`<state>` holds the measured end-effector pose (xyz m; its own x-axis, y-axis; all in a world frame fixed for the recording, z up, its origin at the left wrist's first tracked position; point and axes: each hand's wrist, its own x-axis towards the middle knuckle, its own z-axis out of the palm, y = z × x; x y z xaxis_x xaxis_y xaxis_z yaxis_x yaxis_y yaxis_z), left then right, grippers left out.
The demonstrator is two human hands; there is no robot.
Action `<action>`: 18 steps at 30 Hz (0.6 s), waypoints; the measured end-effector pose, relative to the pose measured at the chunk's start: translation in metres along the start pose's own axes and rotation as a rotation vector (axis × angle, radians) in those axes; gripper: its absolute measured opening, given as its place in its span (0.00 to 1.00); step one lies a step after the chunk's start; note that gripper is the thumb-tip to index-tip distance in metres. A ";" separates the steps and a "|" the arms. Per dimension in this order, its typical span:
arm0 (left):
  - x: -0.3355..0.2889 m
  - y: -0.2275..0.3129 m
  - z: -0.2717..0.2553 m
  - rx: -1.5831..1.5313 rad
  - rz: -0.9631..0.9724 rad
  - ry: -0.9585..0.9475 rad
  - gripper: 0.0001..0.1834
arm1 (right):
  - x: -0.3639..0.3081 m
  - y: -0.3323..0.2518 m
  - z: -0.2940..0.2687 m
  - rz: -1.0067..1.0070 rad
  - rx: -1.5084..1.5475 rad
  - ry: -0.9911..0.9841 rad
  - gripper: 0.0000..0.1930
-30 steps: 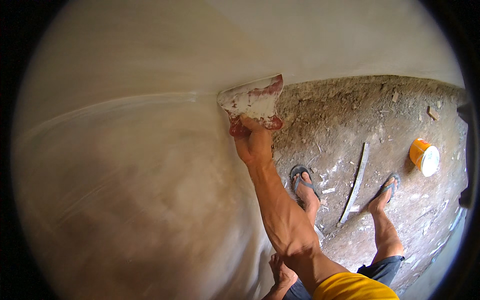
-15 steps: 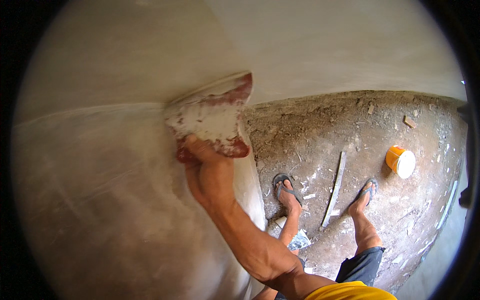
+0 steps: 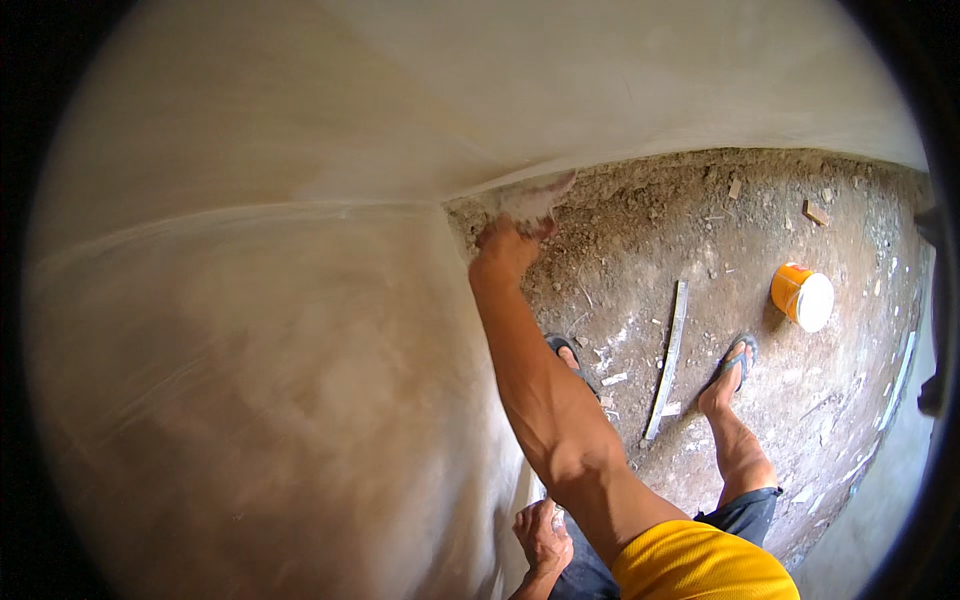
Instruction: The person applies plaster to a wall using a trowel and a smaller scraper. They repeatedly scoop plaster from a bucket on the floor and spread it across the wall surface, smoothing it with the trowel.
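My right hand (image 3: 508, 250) reaches low at the inner corner where two grey-beige plastered walls meet. It grips a wide red putty spreader (image 3: 532, 198) smeared with whitish paste. The spreader's edge lies along the foot of the far wall (image 3: 640, 80), and motion blurs it. My left hand (image 3: 545, 537) is closed near my thigh, beside the left wall (image 3: 260, 400). A bit of something pale shows at its fingers, too little to name.
Rough dirt floor with rubble (image 3: 620, 250) spreads to the right. An orange bucket with a white top (image 3: 803, 297) stands on it. A long thin strip (image 3: 667, 360) lies between my sandalled feet (image 3: 740, 362). A broken brick piece (image 3: 816, 213) sits farther back.
My right hand has moved the spreader down and rightward, from the wall's lower edge into the corner near the floor. My left hand has come into view at the bottom.
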<state>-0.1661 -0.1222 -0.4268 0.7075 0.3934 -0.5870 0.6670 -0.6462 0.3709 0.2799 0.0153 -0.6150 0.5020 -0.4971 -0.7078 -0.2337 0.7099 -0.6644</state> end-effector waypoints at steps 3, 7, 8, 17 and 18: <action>0.002 -0.009 0.000 0.006 0.060 -0.039 0.20 | -0.046 -0.018 0.041 -0.282 -0.234 -0.113 0.13; 0.004 -0.013 0.002 -0.005 0.011 0.008 0.20 | -0.121 -0.032 -0.025 0.058 -0.112 -0.467 0.13; 0.004 -0.012 0.002 -0.035 -0.030 -0.005 0.20 | -0.110 -0.027 -0.044 0.071 -0.102 -0.390 0.13; 0.009 -0.006 -0.010 -0.038 0.060 0.018 0.17 | 0.121 0.028 -0.077 0.340 0.223 -0.200 0.12; 0.010 -0.006 -0.010 -0.034 0.066 0.034 0.17 | 0.121 0.025 -0.073 0.349 0.259 -0.171 0.12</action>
<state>-0.1604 -0.1082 -0.4276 0.7576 0.3726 -0.5360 0.6254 -0.6494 0.4326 0.2736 -0.0631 -0.7348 0.5652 -0.1324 -0.8143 -0.2087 0.9320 -0.2964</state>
